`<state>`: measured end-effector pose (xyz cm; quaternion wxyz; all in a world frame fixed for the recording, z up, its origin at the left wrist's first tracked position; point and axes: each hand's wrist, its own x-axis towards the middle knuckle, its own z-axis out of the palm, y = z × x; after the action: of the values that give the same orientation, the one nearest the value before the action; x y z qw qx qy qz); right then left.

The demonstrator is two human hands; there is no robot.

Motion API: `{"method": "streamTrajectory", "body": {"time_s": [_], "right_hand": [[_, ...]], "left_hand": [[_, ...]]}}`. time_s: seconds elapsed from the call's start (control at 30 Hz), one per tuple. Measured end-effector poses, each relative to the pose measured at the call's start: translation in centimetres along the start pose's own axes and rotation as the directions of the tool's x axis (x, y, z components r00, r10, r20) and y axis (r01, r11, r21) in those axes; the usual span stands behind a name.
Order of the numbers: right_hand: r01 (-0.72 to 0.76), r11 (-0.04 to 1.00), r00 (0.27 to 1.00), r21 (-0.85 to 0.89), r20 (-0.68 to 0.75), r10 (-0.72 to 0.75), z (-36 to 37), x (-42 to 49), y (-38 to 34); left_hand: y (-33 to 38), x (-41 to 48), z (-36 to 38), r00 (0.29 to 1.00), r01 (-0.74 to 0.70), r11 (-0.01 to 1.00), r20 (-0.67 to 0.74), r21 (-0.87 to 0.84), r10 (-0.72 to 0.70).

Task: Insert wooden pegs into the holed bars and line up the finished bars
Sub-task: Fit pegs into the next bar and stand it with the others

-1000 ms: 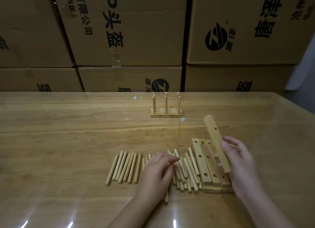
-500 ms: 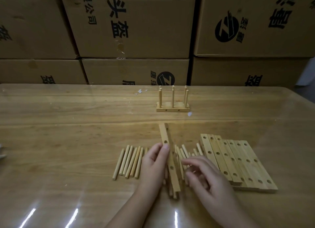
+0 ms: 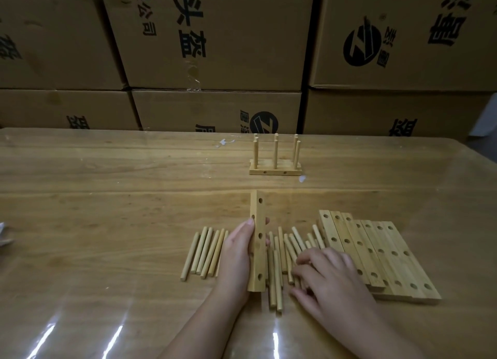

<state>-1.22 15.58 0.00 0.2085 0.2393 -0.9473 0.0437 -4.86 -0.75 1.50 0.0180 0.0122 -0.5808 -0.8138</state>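
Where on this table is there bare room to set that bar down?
Bare table lies left and right of the pegged bars, and in the strip between them and the loose pegs. Crowded: the near middle, where the left hand grips a bar and the right hand lies on pegs, beside the unfilled bars.

The table [image 3: 107,211] has lots of room on the left side of the frame, with only a small white scrap [image 3: 4,235] at the left edge. In the lower middle it is crowded. A row of pegs [image 3: 205,251] lies just left of the left hand [image 3: 236,256], which holds a holed bar [image 3: 257,240] up on its end. More pegs [image 3: 290,245] lie jumbled under the right hand [image 3: 328,280]. A pile of bars [image 3: 376,254] fills the lower right. Between these and the pegged bar [image 3: 275,169] farther back runs a wide strip of bare wood. Big boxes [image 3: 215,36] wall off the top.
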Motion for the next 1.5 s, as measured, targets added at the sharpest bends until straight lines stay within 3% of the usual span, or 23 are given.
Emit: {"method": "streamTrajectory", "body": {"time_s": [0.23,0.4,0.57,0.7,0.83,1.0,1.2,1.33,1.5], "right_hand": [[0.005,1.000,0.998,-0.005,0.058,-0.005,-0.1,-0.3,-0.1],[-0.030,0.998,0.999,0.050,0.015,0.029,-0.3,-0.2,-0.6],[-0.250,0.941,0.965,0.227,-0.022,0.262,-1.1,0.2,-0.5],[-0.289,0.917,0.938,0.277,-0.111,0.329,-1.4,0.1,0.2],[-0.362,0.837,0.904,0.411,-0.065,0.423,-1.1,0.1,0.5],[-0.358,0.665,0.825,0.655,-0.112,0.554,-1.4,0.2,0.8],[-0.227,0.329,0.804,0.917,-0.014,0.594,-2.0,0.3,1.6],[-0.146,0.116,0.802,0.982,0.049,0.596,-2.3,0.4,1.6],[-0.165,0.006,0.809,0.986,0.132,0.572,-2.3,0.5,1.7]], "left_hand": [[-0.1,0.3,-0.1,1.000,0.013,0.999,0.000,0.032,-0.013],[-0.3,0.3,-0.1,0.997,0.010,0.999,0.071,0.044,-0.013],[-0.5,0.3,0.0,0.984,-0.063,0.993,0.173,0.103,0.044],[-0.8,0.2,0.0,0.980,-0.045,0.992,0.200,0.119,0.021],[-0.9,0.1,0.0,0.971,-0.054,0.988,0.239,0.146,0.018],[-0.6,-0.1,0.0,0.952,-0.073,0.979,0.307,0.189,0.012],[-0.9,-0.3,0.2,0.956,-0.069,0.971,0.294,0.229,-0.001],[-1.0,-0.5,0.3,0.945,-0.094,0.956,0.326,0.277,-0.002],[-1.2,-0.6,0.2,0.940,-0.106,0.944,0.340,0.311,-0.006]]}}
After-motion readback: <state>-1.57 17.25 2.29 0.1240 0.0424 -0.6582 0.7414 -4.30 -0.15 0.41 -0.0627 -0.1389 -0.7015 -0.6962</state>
